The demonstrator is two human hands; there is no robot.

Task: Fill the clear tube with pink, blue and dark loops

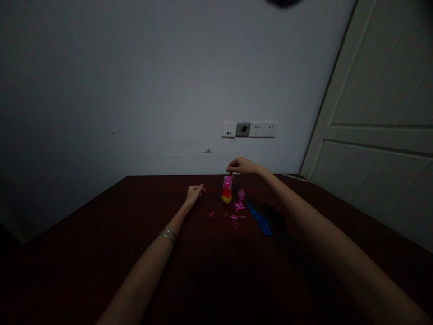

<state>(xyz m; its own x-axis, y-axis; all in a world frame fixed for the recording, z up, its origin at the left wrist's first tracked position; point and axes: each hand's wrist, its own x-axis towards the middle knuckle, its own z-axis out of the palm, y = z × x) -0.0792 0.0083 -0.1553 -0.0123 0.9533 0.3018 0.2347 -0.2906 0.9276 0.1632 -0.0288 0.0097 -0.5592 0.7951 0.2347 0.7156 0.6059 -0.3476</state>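
Observation:
A small clear bottle (227, 189) stands upright on the dark red table (101, 253), filled with pink, red and yellow bands. My right hand (241, 166) hovers just above its mouth, fingertips pinched together; what they pinch is too small to name. My left hand (194, 194) rests on the table left of the bottle, fingers loosely curled with a tiny pink bit at the fingertips. Loose pink bands (237, 212) lie in front of the bottle. A small pink cap-like piece (241, 194) sits just right of it.
A heap of blue bands (261, 220) and a dark heap (274, 213) lie right of the pink ones. A row of wall sockets (249, 129) is behind the table. A white door (379, 126) stands at the right. The room is dim.

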